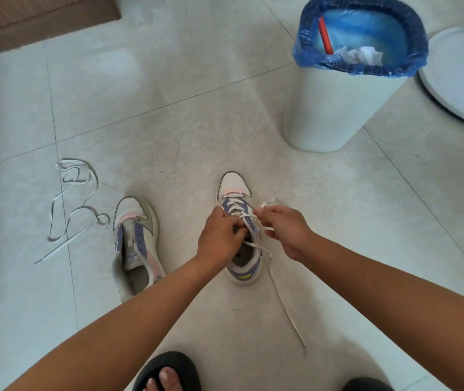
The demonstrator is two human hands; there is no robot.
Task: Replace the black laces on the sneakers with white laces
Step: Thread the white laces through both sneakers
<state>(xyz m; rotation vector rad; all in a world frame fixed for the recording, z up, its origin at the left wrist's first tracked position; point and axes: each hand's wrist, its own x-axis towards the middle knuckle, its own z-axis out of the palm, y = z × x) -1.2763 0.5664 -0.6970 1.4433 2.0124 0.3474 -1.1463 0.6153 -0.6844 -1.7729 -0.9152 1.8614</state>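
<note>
Bin (335, 108) far right: white, w/ blue liner; crumpled white paper + a red stick-like item inside. Just right of it, edge of a round white object (462, 80), partly out of frame. Brown cardboard box (44, 18) far left corner. Nothing blocks the shoes. Near edge: black slipper (168, 371) w/ toes showing, a second dark one at the bottom right, mostly cut off.

Floor (168, 94): pale grey glossy tiles, thin dark grout lines, some scuffs.

Loose white lace (72, 204) lies tangled on the floor, left of both shoes, apart from them. Left sneaker (137, 244) (white/purple/pink) has no lace, tongue pulled up. Right sneaker (239, 230) centre, toe pointing far, white lace (242, 214) threaded through most eyelets; one free end trails near-right across the floor.

Left hand (219, 235) sits over the sneaker's left side, fingers curled, pinching the lace near the upper eyelets. Right hand (284, 227) just right of the shoe, thumb + fingers pinching the other lace end, pulled out sideways.
</note>
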